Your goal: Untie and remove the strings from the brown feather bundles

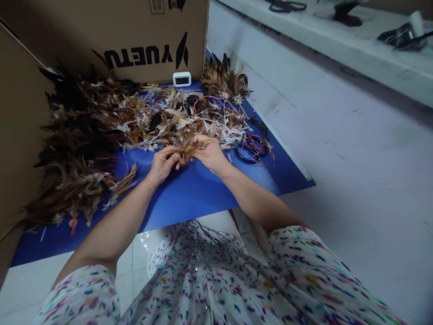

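Note:
A small bunch of golden-brown feathers [186,149] is held between my two hands over the blue tabletop [196,194]. My left hand [165,163] pinches the bunch from the left with curled fingers. From the right, my right hand [210,154] grips the same feathers, its fingertips partly hidden among them. Just beyond my hands lies a loose spread of brown, black and white feathers [142,119]. To the right of my right hand, black-handled scissors [246,155] lie with tangled red string [259,146] over them.
Dark feather bundles [77,158] are heaped along the left side. At the back stands a cardboard box [145,27], with a small white digital clock [181,79] before it. More feathers [225,79] stand at the back right. A pale wall and a ledge [324,31] bound the right side.

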`<move>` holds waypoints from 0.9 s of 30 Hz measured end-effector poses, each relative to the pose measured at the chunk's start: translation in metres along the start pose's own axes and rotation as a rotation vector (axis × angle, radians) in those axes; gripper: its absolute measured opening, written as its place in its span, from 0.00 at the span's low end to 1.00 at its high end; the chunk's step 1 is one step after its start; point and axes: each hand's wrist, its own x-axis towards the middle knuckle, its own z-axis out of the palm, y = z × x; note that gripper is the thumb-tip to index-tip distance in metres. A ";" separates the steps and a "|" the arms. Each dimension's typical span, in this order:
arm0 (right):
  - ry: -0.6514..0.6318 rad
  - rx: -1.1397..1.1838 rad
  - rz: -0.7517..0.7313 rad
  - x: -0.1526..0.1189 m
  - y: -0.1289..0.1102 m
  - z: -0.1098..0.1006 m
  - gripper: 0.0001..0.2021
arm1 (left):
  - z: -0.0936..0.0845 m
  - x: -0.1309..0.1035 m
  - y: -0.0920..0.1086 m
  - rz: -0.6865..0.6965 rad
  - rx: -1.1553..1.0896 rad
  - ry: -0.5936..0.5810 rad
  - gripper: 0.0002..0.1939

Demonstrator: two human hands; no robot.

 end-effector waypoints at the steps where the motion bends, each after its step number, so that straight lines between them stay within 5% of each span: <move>1: 0.002 0.003 -0.013 0.000 0.001 0.000 0.21 | 0.000 0.000 0.000 0.006 -0.004 -0.001 0.18; 21: 0.190 -0.065 -0.087 0.004 0.004 -0.002 0.21 | -0.002 0.002 -0.002 -0.008 0.044 0.026 0.20; 27: 0.074 -0.143 -0.110 0.001 0.008 -0.001 0.16 | -0.001 0.002 0.001 -0.001 0.049 0.001 0.18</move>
